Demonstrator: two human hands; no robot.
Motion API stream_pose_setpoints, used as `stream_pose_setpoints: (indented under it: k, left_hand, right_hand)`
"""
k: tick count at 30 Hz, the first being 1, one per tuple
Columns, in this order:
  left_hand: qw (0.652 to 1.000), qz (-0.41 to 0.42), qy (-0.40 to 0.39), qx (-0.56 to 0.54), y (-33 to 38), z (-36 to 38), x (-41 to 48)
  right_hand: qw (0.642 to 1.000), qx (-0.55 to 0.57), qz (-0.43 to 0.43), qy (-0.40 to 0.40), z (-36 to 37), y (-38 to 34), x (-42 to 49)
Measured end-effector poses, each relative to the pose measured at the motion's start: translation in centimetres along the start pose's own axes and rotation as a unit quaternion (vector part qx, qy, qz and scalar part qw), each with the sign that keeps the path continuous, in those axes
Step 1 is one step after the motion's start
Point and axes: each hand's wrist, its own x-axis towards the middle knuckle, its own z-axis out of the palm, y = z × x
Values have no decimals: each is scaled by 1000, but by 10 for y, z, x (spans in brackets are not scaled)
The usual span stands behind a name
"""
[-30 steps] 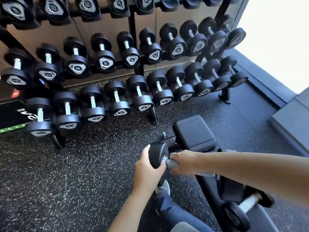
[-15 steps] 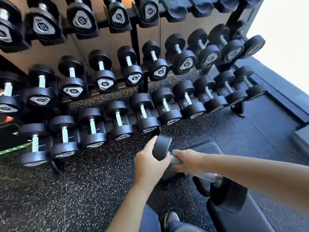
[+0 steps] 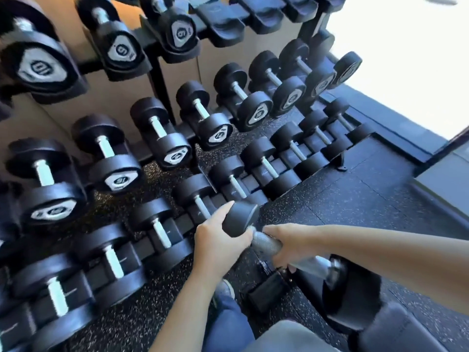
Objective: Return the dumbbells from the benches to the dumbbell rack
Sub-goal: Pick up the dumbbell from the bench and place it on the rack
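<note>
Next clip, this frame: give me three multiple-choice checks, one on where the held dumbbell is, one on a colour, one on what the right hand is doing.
1. Where is the held dumbbell?
A) in the air before the lowest tier of the rack
B) seated in its top tier
C) tucked under an arm

2. What colour is its handle?
A) red
B) yellow
C) silver-grey

3. What is the right hand doing?
A) gripping the handle
B) hanging open
C) pressing flat on a wall

Answers:
1 A: both hands hold it up, and the left hand cups its far head.
2 C: bare knurled metal shows between the hands.
3 A: its fingers curl round the bar.
</note>
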Motion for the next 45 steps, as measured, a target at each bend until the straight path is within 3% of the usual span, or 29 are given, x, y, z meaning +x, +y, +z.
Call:
stream_pose_setpoints:
  k: [8,16,22,33,45]
  left_hand:
    - [996,57,-63,3,0,-46,117]
    - [990,91,-112,4,6,-47,187]
    - [988,91,-124,7,12,-41,234]
    - [995,55,-82,19,42,22,335]
    - [999,-16,44,9,119,120,467]
  right_hand:
    - [998,24,43,29,-75,-40,41]
    - [989,130,48,48,-118,-45,73]
    - [988,136,42,55,-152,-34,100]
    - [998,48,19,27,-264,31,155]
    - [996,-88,-22,3,-448,120,201]
